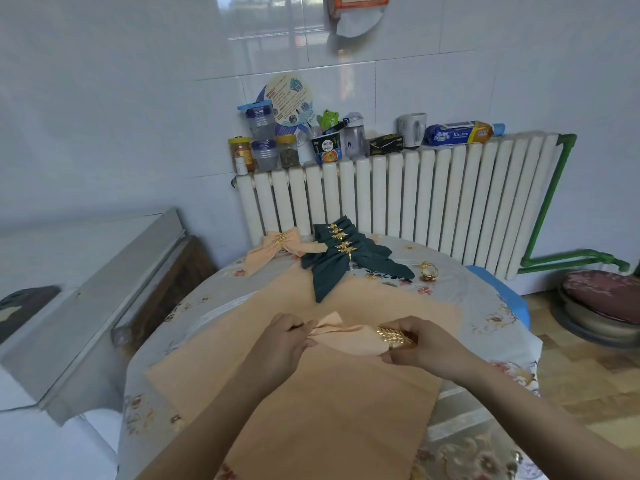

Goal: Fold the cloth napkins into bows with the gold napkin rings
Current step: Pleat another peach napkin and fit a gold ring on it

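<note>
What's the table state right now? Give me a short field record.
left hand: pinches gathered end of peach napkin
right hand: holds gold ring on that napkin
finished: one peach bow, green bows stacked at table's far side
spare ring: right of green bows
flat napkins: under the hands

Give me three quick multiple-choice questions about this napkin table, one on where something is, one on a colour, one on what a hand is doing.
1. Where does the spare gold ring lie?
A. right of the dark green bows
B. on the radiator
C. on the floor

2. What colour is the finished bow at the far left?
A. white
B. peach
C. blue

3. What does the right hand hold?
A. nothing
B. a mug
C. a gold ring around a peach napkin

Answers: 1 A, it sits on the tablecloth beside the dark green bows; 2 B, peach cloth; 3 C, fingers grip the ring on the napkin.
</note>
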